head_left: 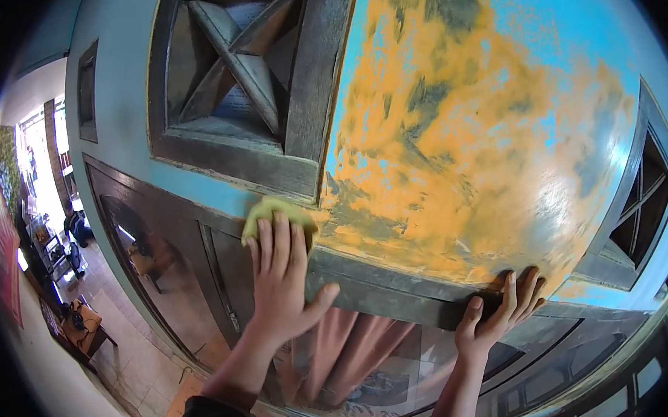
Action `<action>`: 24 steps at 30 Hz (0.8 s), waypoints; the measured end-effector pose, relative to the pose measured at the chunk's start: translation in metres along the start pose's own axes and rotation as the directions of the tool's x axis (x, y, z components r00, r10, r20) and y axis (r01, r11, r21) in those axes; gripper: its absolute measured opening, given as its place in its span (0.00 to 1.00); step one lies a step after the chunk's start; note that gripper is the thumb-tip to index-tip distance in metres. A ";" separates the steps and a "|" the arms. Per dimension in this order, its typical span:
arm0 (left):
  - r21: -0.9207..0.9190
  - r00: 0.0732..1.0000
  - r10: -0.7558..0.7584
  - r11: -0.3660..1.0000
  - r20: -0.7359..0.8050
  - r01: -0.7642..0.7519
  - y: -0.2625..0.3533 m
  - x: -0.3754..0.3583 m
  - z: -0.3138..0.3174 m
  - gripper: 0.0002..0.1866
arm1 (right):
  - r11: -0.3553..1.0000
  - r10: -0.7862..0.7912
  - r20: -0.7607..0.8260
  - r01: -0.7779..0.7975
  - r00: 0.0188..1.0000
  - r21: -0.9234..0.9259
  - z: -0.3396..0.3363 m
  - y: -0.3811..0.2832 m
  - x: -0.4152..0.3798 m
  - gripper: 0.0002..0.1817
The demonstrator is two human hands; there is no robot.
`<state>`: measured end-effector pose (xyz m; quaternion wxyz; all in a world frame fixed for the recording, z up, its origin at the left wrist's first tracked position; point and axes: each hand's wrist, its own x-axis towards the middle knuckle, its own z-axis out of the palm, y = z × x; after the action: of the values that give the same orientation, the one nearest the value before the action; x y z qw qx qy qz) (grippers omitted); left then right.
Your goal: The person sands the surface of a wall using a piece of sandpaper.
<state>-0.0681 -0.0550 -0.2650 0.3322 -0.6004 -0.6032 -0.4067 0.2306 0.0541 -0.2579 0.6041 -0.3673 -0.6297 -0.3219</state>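
My left hand [281, 289] presses a folded yellow-green cloth [272, 207] flat against the wall, at the lower corner of a dark wooden vent frame [238, 162]. Its fingers lie over the cloth, which is slightly blurred, and the thumb sticks out to the side. To the right, my right hand [498, 315] is open, its fingertips resting on the dark wooden beam [390, 287] just under the painted wall panel. That wall panel [457, 162] is blue with patchy orange and grey areas.
A second vent with crossed slats [640, 202] is set in the wall at right. Below the beam are a glass pane and a pinkish curtain [349, 353]. At left, a wooden stool [86, 324] with a dark object on it stands on the tiled floor [133, 356].
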 end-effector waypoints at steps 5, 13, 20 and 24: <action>0.017 1.000 -0.016 1.000 -0.018 0.016 0.003 0.020 -0.006 0.50 | 1.000 -0.004 0.006 0.004 1.000 0.018 -0.001 0.000 -0.001 0.29; -0.026 0.999 0.035 0.999 -0.003 -0.035 0.032 -0.005 0.014 0.49 | 0.998 -0.021 0.005 0.020 1.000 0.053 0.000 0.006 -0.004 0.28; -0.024 0.997 0.006 1.000 -0.071 -0.008 0.021 0.047 -0.014 0.50 | 0.996 -0.013 0.033 0.010 0.999 0.093 -0.002 0.007 -0.007 0.28; -0.009 0.999 0.052 0.999 0.013 -0.051 0.052 0.005 0.015 0.49 | 0.995 -0.007 0.049 0.002 0.999 0.099 -0.004 0.007 -0.008 0.28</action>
<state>-0.0158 -0.0423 -0.2629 0.3360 -0.6198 -0.5879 -0.3967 0.2385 0.0536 -0.2654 0.6051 -0.3435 -0.6603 -0.2825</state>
